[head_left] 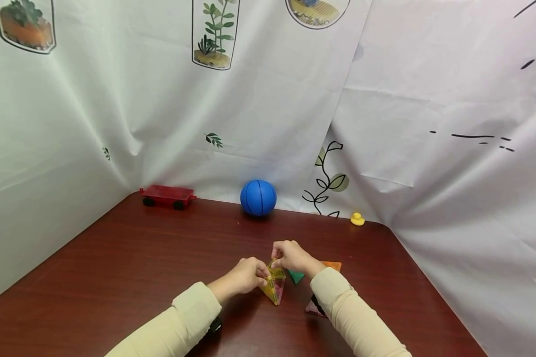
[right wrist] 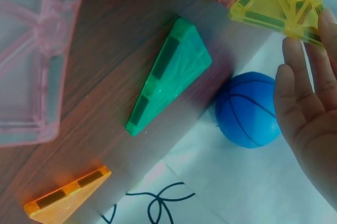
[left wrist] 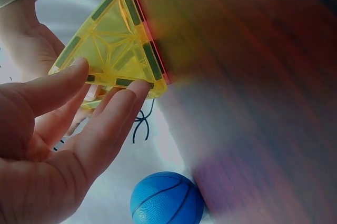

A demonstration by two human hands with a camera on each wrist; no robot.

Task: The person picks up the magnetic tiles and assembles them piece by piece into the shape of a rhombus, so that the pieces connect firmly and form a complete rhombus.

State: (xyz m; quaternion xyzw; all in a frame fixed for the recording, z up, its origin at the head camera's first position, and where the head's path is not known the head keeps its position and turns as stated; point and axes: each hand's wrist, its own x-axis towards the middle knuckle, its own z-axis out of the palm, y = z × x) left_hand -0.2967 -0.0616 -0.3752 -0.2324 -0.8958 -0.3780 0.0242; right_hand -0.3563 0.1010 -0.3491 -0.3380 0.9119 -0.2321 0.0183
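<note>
Your left hand and right hand each pinch, thumb against fingertips, the translucent yellow-and-pink plastic triangular-tile construction, just left of the green triangular plastic tile. In the head view, its long axis runs toward you, 1 sharp corner nearest. Dark strips edge its ribbed yellow face.

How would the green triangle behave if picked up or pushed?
The green triangle likely feels stiff: its edges look straight, with no sag. Its thin, see-through body suggests it's light for its size, though the dark strips may add some weight. Lying flat on the table, it would probably slide rather than roll.
</note>
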